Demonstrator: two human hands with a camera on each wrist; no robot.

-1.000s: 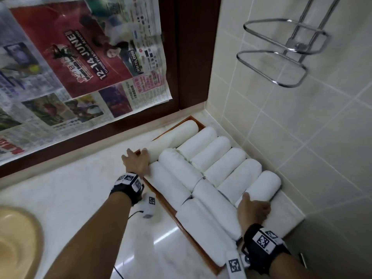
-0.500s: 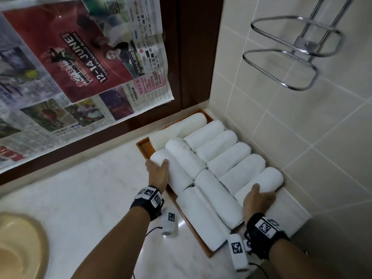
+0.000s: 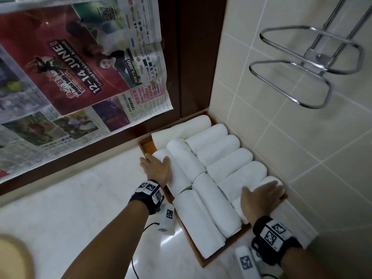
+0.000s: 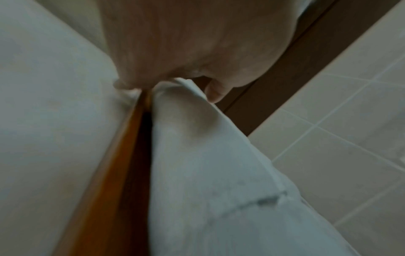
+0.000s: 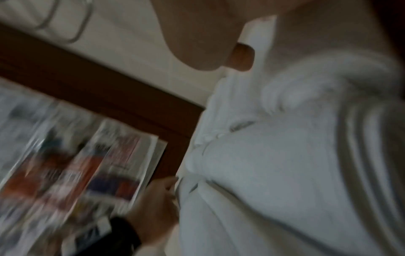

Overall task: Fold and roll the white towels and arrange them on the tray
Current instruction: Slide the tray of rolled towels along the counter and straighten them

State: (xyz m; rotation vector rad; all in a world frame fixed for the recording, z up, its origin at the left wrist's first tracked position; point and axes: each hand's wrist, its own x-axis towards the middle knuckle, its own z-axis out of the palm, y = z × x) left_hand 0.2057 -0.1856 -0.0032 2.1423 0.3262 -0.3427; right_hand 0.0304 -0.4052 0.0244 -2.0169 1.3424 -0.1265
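A wooden tray (image 3: 145, 147) sits in the corner of the counter, packed with several rolled white towels (image 3: 209, 202) in two rows. My left hand (image 3: 156, 168) lies flat, fingers straight, on the far roll of the left row (image 3: 177, 178), right by the tray's left rim (image 4: 118, 164). My right hand (image 3: 261, 196) rests flat on the nearest roll of the right row, with its fingertips reaching the tray's right edge. The blurred right wrist view shows the roll ends (image 5: 274, 164) and my left hand (image 5: 155, 202) beyond them. Neither hand grips anything.
A newspaper-covered mirror (image 3: 80, 67) in a dark wood frame (image 3: 193, 57) stands behind the tray. The tiled wall (image 3: 302, 158) to the right carries a chrome rack (image 3: 302, 77). The pale marble counter (image 3: 70, 198) stretches left to a beige basin (image 3: 12, 258).
My left hand has come back from the tray's far left corner onto the left-row roll. My right hand has flattened, its fingers now stretched over the nearest right-row roll.
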